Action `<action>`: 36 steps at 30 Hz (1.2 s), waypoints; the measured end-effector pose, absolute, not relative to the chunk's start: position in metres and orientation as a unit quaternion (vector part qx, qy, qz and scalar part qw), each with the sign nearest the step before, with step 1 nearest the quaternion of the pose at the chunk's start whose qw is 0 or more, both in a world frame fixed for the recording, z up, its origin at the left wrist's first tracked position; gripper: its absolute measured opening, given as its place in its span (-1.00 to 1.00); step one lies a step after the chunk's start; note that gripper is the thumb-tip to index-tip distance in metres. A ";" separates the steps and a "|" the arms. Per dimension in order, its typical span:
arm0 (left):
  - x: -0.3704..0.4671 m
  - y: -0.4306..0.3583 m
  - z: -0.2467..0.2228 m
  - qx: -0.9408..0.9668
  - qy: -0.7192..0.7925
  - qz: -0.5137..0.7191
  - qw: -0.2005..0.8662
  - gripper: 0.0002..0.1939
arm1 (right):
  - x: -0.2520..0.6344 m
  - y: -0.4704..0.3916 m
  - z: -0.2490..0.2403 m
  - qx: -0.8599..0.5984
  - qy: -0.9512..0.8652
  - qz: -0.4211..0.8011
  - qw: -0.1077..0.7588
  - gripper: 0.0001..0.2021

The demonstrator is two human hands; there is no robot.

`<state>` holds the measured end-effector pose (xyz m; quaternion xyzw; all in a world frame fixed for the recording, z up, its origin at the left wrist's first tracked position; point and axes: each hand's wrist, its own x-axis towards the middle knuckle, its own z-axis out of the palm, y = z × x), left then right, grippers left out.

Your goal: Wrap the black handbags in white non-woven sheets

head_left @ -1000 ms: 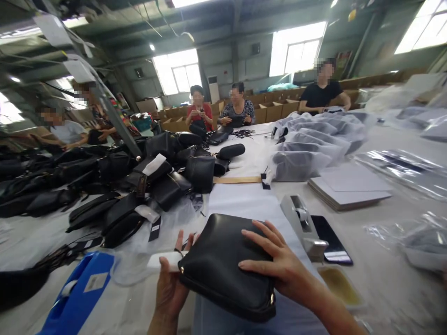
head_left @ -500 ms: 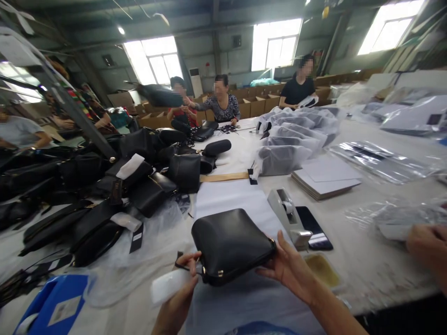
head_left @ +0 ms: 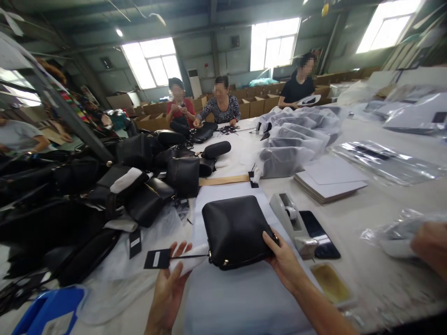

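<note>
A black handbag (head_left: 237,232) lies tilted above white wrapping sheets (head_left: 240,298) on the table, gold hardware at its lower corners. My right hand (head_left: 284,260) grips its right side, thumb on top and fingers underneath. From the bag's left corner a thin black cord runs to a black hang tag (head_left: 157,259) with a white label. My left hand (head_left: 169,284) pinches the tag at its cord end, thumb against fingers. White wrapping (head_left: 190,264) around part of the bag's strap lies against those fingers.
Black handbags (head_left: 150,200) are heaped at left, near a blue tape dispenser (head_left: 52,311). A grey tape dispenser (head_left: 291,223), a phone (head_left: 319,235) and white boards (head_left: 331,179) lie at right. Another person's hand (head_left: 431,251) touches plastic at far right. Wrapped bags (head_left: 286,158) stand behind.
The handbag has shifted slightly up and right and turned flatter. My left hand has moved left from the bag's corner, drawing the tag out. A co-worker's raised bag has come down.
</note>
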<state>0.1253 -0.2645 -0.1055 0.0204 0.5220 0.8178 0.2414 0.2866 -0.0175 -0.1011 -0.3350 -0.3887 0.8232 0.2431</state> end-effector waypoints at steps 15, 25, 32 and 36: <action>0.107 -0.276 -0.126 -0.007 0.743 0.666 -0.071 -0.15 | 0.289 -0.017 -0.124 -0.328 -0.458 0.802 0.198 -0.26; 0.189 -0.279 -0.110 0.483 0.781 0.396 -0.009 -0.67 | 0.367 -0.028 -0.116 -0.280 -0.783 0.476 0.287 -0.53; 0.218 -0.298 -0.155 0.587 0.765 0.249 0.088 -0.28 | 0.416 -0.042 -0.140 -0.048 -0.936 0.326 0.123 -0.56; 0.221 -0.299 -0.165 0.587 0.769 0.241 0.081 -0.33 | 0.416 -0.045 -0.162 -0.070 -0.934 0.315 0.152 -0.70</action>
